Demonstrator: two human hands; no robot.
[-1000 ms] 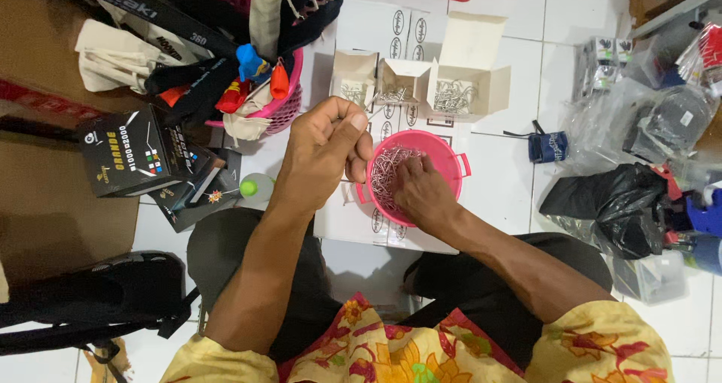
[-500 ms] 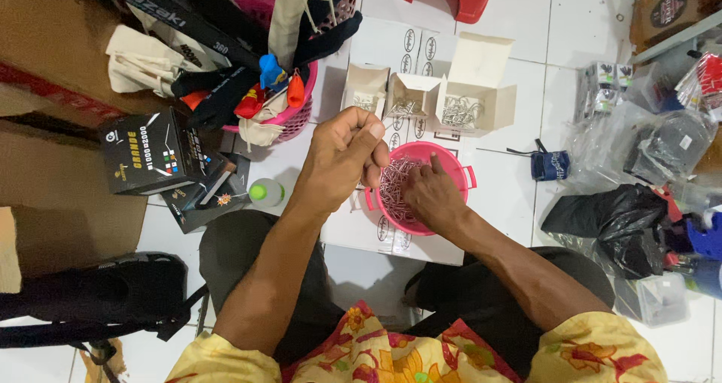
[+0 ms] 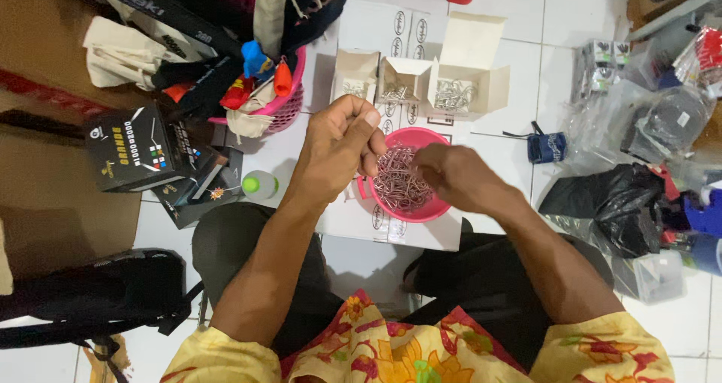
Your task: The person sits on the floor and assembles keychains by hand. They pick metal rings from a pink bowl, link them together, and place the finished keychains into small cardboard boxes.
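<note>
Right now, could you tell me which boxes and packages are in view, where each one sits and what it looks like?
Three small open white boxes: in a row beyond the pink bowl, flaps up, metal hooks inside.
Flat white carton: under the bowl, with oval marks.
Black box: left of the left hand, with coloured squares.
Clear plastic bags: far right, crumpled.
Black plastic bag: right of the right hand.

The left hand (image 3: 338, 146) now sits lifted left of the round pink plastic bowl (image 3: 410, 174), while the right hand (image 3: 455, 176) has slid to the bowl's right rim.
</note>
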